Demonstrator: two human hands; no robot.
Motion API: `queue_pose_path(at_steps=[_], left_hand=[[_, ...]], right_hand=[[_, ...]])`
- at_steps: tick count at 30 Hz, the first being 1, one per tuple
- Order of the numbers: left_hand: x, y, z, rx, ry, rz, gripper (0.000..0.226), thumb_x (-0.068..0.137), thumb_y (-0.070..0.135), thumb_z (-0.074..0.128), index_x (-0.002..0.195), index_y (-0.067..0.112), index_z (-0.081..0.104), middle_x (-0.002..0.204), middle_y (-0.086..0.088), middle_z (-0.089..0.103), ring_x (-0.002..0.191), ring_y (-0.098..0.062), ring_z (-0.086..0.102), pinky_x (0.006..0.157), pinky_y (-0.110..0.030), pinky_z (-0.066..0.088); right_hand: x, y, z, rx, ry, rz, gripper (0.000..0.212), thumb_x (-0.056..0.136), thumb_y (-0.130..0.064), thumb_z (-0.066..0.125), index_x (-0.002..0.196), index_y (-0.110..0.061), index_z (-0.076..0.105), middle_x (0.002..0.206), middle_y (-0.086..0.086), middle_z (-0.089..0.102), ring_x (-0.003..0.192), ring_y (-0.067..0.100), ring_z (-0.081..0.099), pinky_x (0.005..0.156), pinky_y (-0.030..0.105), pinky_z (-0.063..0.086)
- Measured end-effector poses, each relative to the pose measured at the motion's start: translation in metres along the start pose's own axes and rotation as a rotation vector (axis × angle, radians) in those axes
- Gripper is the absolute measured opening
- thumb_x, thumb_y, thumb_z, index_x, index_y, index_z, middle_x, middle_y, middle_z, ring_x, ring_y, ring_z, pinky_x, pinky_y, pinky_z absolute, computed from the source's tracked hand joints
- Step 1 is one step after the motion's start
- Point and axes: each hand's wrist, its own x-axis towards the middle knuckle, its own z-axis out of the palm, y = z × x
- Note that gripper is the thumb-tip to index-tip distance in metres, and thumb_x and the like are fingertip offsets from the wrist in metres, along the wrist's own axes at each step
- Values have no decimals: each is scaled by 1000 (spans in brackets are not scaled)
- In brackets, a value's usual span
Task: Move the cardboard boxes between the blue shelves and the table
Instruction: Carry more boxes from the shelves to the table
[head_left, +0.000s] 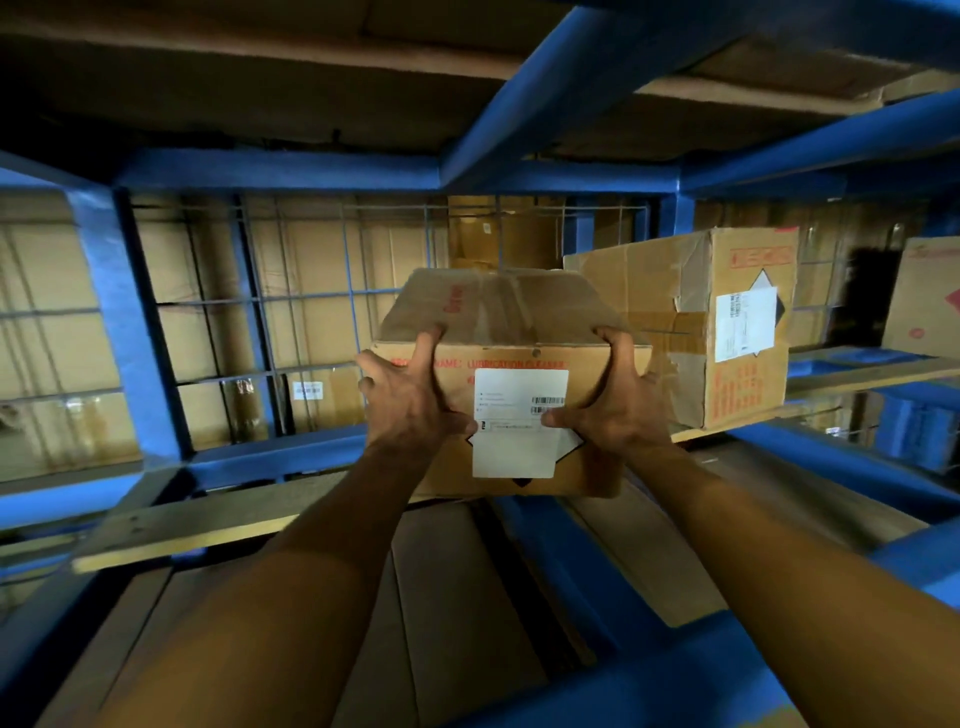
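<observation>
Now, notes from the shelf bay.
Box in hand: cardboard box, label face toward me, at the front edge of the wooden shelf board in the blue shelves; its far part sits over the board, its near lower edge hangs past it.
Left hand: spread on the front left corner, fingers hooked over the top edge, thumb flat on the label face.
Right hand: spread the same way on the right corner, thumb on the white label.
Why this grip: holding both upper corners keeps the box level and lets me steer it.
Neighbour: a taller, creased box just right of mine, seemingly touching at the back, so I keep mine square to avoid snagging.
Direction of travel: cannot tell from here.
Bench: not in sight.
</observation>
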Motion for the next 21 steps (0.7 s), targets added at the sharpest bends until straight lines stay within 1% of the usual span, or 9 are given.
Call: queue_pose_path(at_steps=[2,4,8,11,14,16,19,21], left_hand=[[-9,0,-2,-35,14,20,110,49,35,93,136,43,26,129,-15,20,118,-45,36,89,-54,48],[-16,0,-4,-67,8,46,109,51,33,93,138,40,27,131,-17,21,119,-45,35,89,-53,47],[-27,1,-16,-104,-24,88,109,46,36,94,135,38,30,132,-18,24,118,-46,37,89,-52,47],[-35,2,-31,-105,-90,97,111,47,36,94,136,38,27,136,-20,20,119,-44,39,91,-51,49],[-45,-3,-47,-133,-101,120,111,47,33,95,135,38,27,142,-17,19,123,-40,38,92,-50,48],[-53,-10,-57,-189,-129,139,109,46,32,95,131,42,28,142,-15,21,122,-40,39,89,-49,50],[-68,-18,-70,-257,-182,190,111,43,31,96,127,48,26,136,-17,31,117,-42,42,78,-53,54],[-82,-13,-78,-317,-228,240,111,43,29,96,128,47,28,136,-18,31,113,-43,46,77,-49,54]], right_hand=[[-12,3,-3,25,41,-13,115,46,-39,96,135,-45,23,134,15,43,117,39,48,91,47,49],[-26,3,-10,37,58,-6,112,46,-38,96,133,-46,26,129,15,47,114,37,50,88,45,49],[-49,-9,-30,-73,83,46,107,48,-41,94,131,-44,27,121,13,53,112,37,51,84,42,46],[-71,-24,-41,-123,114,83,106,48,-41,94,130,-46,27,122,12,52,114,38,50,88,47,46],[-102,-39,-45,-155,182,127,107,48,-41,94,132,-47,27,123,12,52,114,38,49,84,44,41],[-126,-51,-47,-178,230,145,109,46,-42,94,132,-49,27,124,13,52,116,39,48,86,46,40],[-164,-70,-56,-263,287,174,107,46,-45,93,131,-48,27,123,11,55,117,39,49,85,47,40],[-188,-80,-69,-309,336,212,108,45,-48,93,130,-49,26,124,11,55,117,39,50,87,47,42]])
